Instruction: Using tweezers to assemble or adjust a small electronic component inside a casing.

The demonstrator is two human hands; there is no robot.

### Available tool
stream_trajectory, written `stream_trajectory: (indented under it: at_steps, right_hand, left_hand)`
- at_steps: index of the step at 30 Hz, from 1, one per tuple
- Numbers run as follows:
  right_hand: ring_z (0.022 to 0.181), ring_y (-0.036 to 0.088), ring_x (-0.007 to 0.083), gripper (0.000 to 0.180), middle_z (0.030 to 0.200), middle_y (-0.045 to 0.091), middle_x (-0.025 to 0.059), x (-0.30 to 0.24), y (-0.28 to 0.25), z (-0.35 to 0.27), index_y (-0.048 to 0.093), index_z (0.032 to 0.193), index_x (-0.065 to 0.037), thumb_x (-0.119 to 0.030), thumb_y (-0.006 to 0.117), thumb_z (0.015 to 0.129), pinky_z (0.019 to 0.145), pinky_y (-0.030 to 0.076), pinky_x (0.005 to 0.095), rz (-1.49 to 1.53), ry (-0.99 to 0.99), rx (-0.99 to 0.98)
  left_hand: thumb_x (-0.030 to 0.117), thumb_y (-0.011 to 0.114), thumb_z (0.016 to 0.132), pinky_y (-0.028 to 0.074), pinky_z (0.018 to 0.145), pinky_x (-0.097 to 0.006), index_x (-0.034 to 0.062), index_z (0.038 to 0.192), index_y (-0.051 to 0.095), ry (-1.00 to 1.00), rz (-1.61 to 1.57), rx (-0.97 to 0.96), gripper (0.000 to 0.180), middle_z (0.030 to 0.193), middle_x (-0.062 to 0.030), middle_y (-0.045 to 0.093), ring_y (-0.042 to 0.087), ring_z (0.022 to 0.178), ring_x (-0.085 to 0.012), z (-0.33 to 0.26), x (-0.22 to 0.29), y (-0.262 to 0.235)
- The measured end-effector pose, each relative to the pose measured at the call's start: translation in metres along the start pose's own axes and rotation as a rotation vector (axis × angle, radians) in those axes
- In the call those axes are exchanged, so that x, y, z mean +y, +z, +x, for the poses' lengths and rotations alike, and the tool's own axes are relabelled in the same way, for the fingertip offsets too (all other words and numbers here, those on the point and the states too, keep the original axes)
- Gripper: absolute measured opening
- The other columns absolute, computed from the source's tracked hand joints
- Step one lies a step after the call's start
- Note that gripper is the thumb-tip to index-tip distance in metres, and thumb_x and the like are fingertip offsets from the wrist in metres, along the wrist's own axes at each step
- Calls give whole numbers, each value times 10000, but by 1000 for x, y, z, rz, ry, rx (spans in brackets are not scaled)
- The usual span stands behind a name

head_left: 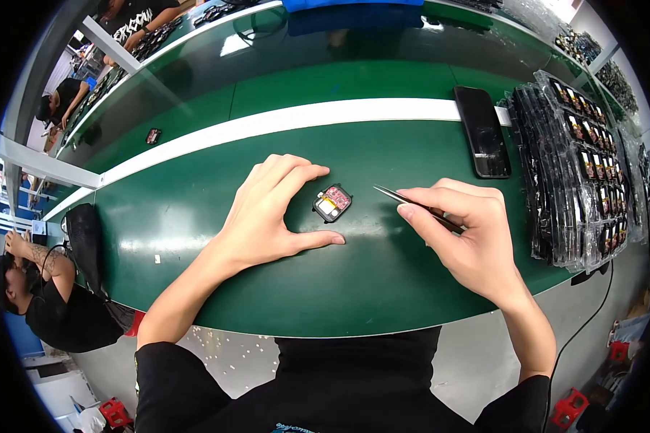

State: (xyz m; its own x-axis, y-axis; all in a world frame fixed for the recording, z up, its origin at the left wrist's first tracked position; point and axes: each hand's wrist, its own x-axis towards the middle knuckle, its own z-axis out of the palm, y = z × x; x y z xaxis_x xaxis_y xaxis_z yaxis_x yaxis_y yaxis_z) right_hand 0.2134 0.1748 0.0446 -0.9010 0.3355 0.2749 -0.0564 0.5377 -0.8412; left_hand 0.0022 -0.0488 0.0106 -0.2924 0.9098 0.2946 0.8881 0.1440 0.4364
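Note:
On the green table point(383, 289) lies a small black watch case point(332, 204), its inside showing a red circuit board and a white and yellow part. Around its left side my left hand point(271, 209) rests with thumb and fingers spread apart, holding nothing; whether it touches the case I cannot tell. To the right, my right hand point(469, 231) pinches a pair of dark metal tweezers point(391, 193), the tips pointing left toward the case with a gap between them.
At the right stands a tall stack of clear plastic trays point(574, 166) holding several similar parts. A black smartphone point(484, 133) lies beside it, across a white strip point(303, 113). Another small case point(153, 136) sits beyond the strip. A person point(58, 289) is at the left.

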Motion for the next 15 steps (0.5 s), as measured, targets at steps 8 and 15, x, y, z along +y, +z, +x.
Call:
stream_trajectory:
  at_steps: [8,15]
  right_hand:
    - [587,550,71,156,714,668,55,21,33,14,869,1103,38,3,849,952,529,379,286,81,39,-4]
    - [558,516,58,163,680,637,29,36,38,4,877,1054,23,12,840,896,513,328,279,165,109,-11]
  left_hand:
    - [423,1023,772,486,910,-424,62,1281,748,-4,27,14,682,1206,-62,698,649,1090,-286,-3,-3,7]
    - [240,998,807,424,830,-366,86,1336,783,-33,-250,-93,592,1151,-43,743,599,879,-198,-2,-3,3]
